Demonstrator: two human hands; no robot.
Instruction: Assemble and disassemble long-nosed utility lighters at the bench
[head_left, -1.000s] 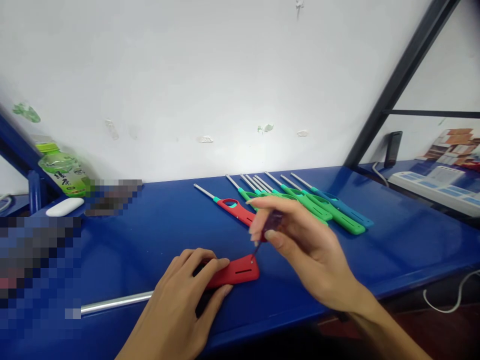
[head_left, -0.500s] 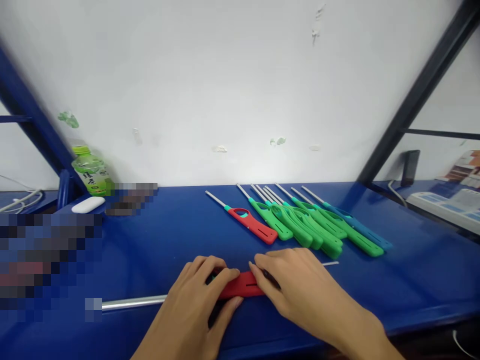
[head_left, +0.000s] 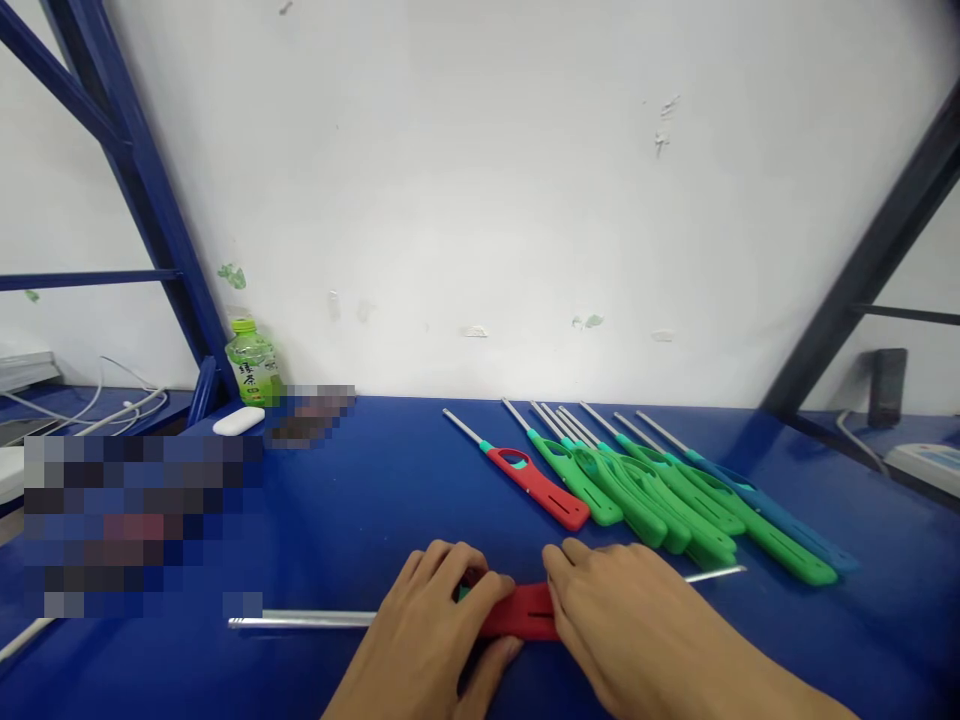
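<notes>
A red long-necked gas lighter (head_left: 529,612) lies across the front of the blue table, its metal tube (head_left: 307,620) pointing left. My left hand (head_left: 435,625) is closed around the part near its trigger opening, thumb below and fingers above. At the handle's right end, my right hand (head_left: 622,620) is closed with its fingertips against the red plastic. Those fingers cover the end of the handle. A thin pale strip or rod (head_left: 716,574) shows beyond the right hand; I cannot tell whether that hand holds it.
Behind the hands lie another red lighter (head_left: 540,490), several green lighters (head_left: 637,490) and a blue lighter (head_left: 772,505), tubes toward the wall. A green-capped bottle (head_left: 255,365) and a white case (head_left: 238,421) stand at the back left. Blurred patches cover items at left.
The view has tilted up and shifted left, so everything sits lower and farther right. My right fingers have closed over more of the handle's end; the left hand keeps its grip.
</notes>
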